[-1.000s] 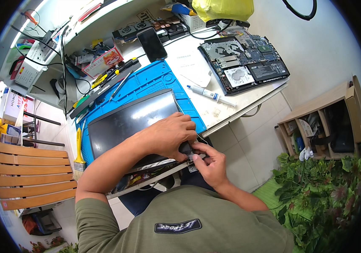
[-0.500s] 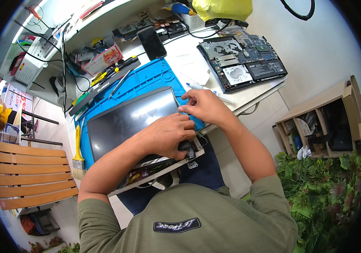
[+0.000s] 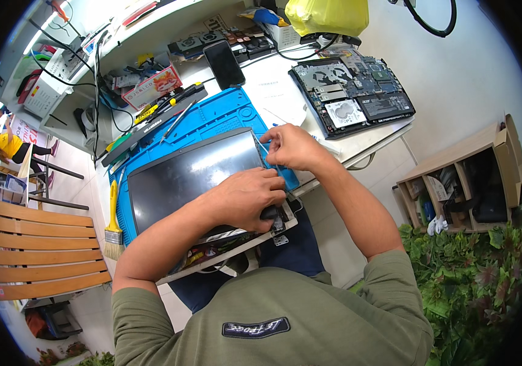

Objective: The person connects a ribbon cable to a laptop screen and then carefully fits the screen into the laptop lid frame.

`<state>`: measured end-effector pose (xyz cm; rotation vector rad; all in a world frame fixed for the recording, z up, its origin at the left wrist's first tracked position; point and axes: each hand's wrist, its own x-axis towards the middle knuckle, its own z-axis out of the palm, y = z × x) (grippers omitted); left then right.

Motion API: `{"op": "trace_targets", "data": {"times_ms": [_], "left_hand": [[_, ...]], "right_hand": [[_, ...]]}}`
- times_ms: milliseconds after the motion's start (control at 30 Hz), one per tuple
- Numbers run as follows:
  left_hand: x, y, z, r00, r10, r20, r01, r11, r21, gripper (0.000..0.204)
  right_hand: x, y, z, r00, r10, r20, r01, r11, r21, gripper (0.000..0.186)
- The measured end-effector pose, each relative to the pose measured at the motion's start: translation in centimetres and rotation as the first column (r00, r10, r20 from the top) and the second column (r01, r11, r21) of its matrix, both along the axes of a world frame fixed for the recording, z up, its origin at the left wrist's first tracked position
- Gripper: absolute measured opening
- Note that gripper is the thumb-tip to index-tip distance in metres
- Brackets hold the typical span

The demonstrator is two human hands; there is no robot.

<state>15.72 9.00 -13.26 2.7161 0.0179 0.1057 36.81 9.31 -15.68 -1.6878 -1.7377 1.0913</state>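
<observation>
A dark laptop screen panel (image 3: 190,174) in its lid lies tilted on a blue repair mat (image 3: 215,110), near the table's front edge. My left hand (image 3: 245,198) grips its lower right corner, fingers curled over the front and thumb at the lower edge, where a hinge bracket (image 3: 280,240) shows. Beside the right edge of the panel, my right hand (image 3: 297,148) is closed in a pinch. A thin pale strip seems to run by its fingertips, but what they hold is too small to make out.
An opened laptop base (image 3: 352,91) sits at the back right, beside paper sheets. Behind the mat are a black phone (image 3: 224,64), hand tools and a box (image 3: 151,86). A yellow-handled brush (image 3: 113,222) lies left. A wooden chair (image 3: 44,250) and a person (image 3: 10,145) are farther left.
My right fingertips have shifted slightly up and away from the panel's edge, still pinched. My left hand keeps its hold on the corner. The person at far left has moved.
</observation>
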Motion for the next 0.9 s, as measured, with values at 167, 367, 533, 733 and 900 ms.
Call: {"op": "trace_targets", "data": {"times_ms": [167, 367, 533, 733, 900], "left_hand": [[0.1, -0.1, 0.0, 1.0, 0.011, -0.029, -0.011, 1.0, 0.007, 0.036], [0.2, -0.1, 0.2, 0.999, 0.009, -0.041, -0.008, 1.0, 0.009, 0.035], [0.0, 0.0, -0.3, 1.0, 0.009, -0.005, -0.009, 1.0, 0.001, 0.034], [0.0, -0.1, -0.2, 1.0, 0.011, -0.002, -0.011, 1.0, -0.006, 0.034], [0.3, 0.0, 0.0, 1.0, -0.006, -0.008, 0.006, 1.0, 0.001, 0.035]], "right_hand": [[0.0, 2.4, -0.2, 0.986, -0.119, -0.12, 0.108, 0.99, -0.095, 0.041], [0.4, 4.6, 0.4, 1.0, 0.031, -0.005, -0.031, 0.997, -0.076, 0.054], [0.6, 3.3, 1.1, 0.993, 0.111, -0.045, -0.118, 0.975, -0.186, 0.08], [1.0, 0.7, 2.3, 0.972, 0.233, 0.03, -0.227, 0.963, -0.143, 0.095], [0.3, 0.9, 0.6, 0.935, 0.2, 0.292, -0.229, 0.971, 0.069, 0.095]]}}
